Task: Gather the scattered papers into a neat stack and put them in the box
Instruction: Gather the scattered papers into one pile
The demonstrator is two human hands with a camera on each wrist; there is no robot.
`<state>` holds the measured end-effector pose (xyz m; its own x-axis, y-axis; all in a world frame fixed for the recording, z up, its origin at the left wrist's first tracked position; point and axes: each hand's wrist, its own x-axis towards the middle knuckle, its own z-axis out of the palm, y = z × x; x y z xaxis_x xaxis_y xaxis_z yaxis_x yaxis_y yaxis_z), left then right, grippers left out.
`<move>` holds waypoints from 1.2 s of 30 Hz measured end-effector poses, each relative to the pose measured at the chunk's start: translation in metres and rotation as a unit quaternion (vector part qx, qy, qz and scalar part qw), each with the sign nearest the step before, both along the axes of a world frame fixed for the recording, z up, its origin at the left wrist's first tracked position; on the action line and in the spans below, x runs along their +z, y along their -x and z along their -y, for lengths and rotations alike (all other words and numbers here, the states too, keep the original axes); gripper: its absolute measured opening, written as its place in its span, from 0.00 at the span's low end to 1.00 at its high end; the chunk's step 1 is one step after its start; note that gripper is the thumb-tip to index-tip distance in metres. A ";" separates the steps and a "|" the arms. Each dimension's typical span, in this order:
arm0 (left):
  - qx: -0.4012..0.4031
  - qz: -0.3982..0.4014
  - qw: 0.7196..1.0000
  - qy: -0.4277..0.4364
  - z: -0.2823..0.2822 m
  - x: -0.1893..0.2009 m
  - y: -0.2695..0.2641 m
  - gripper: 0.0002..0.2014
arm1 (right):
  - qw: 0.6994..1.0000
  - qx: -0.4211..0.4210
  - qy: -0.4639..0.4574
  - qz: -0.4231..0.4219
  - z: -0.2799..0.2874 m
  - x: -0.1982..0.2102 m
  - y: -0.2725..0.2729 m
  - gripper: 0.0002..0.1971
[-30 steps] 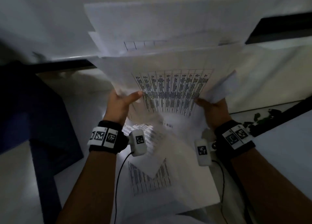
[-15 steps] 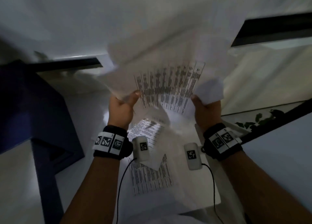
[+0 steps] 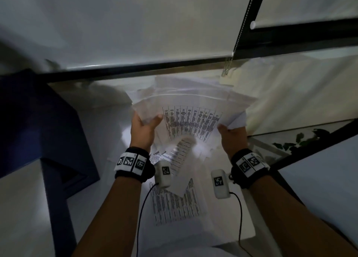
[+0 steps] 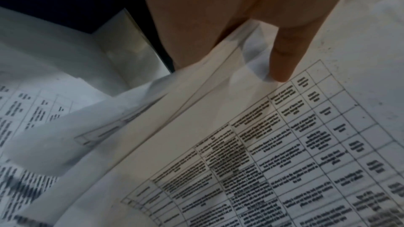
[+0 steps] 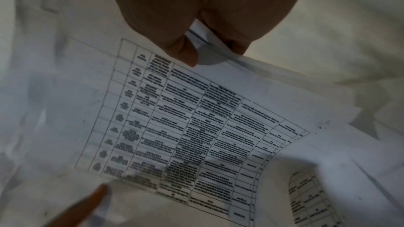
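Left hand (image 3: 144, 130) and right hand (image 3: 231, 138) each pinch the uneven printed sheaf (image 3: 191, 121); loose sheets (image 3: 174, 204) beneath it remain ungathered, nothing boxed.

Held sheaf above loose sheets

Between left hand (image 3: 143, 130) and right hand (image 3: 231, 138): sheaf of printed table sheets (image 3: 191, 121); below, loose printed sheets (image 3: 174, 206); left, dark blue box (image 3: 38, 125).

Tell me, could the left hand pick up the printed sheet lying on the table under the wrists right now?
Probably not yet: the left hand grips the bundle of papers together with the right hand. The sheet itself lies uncovered.
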<state>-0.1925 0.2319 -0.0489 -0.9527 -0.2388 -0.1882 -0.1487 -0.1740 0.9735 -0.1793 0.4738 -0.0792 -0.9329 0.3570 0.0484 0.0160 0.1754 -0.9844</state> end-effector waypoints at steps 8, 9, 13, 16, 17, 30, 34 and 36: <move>-0.031 0.052 0.998 0.026 0.004 -0.017 0.009 0.30 | 0.995 0.017 0.060 0.081 0.007 -0.014 0.019 0.14; -0.029 0.050 0.998 0.022 0.003 -0.018 0.010 0.31 | 0.994 0.015 0.065 0.091 0.008 -0.015 0.022 0.15; -0.052 0.067 0.996 0.036 -0.001 -0.023 0.011 0.31 | 0.989 0.068 0.025 0.129 0.013 -0.019 0.026 0.19; -0.051 0.086 0.994 0.050 -0.005 -0.027 0.011 0.29 | 0.987 0.059 0.023 0.145 0.012 -0.023 0.030 0.23; -0.047 0.090 0.993 0.058 -0.007 -0.027 0.010 0.27 | 0.986 0.062 0.010 0.155 0.012 -0.022 0.029 0.23; 0.022 0.224 0.947 0.230 0.041 -0.082 -0.001 0.20 | 0.967 0.057 -0.074 0.239 -0.057 -0.057 -0.024 0.21; 0.108 0.425 0.831 0.341 0.056 -0.115 -0.034 0.34 | 0.943 0.022 -0.036 0.330 -0.054 -0.111 -0.059 0.35; 0.118 0.454 0.825 0.316 0.048 -0.124 -0.042 0.49 | 0.931 0.030 -0.051 0.361 -0.056 -0.145 -0.067 0.39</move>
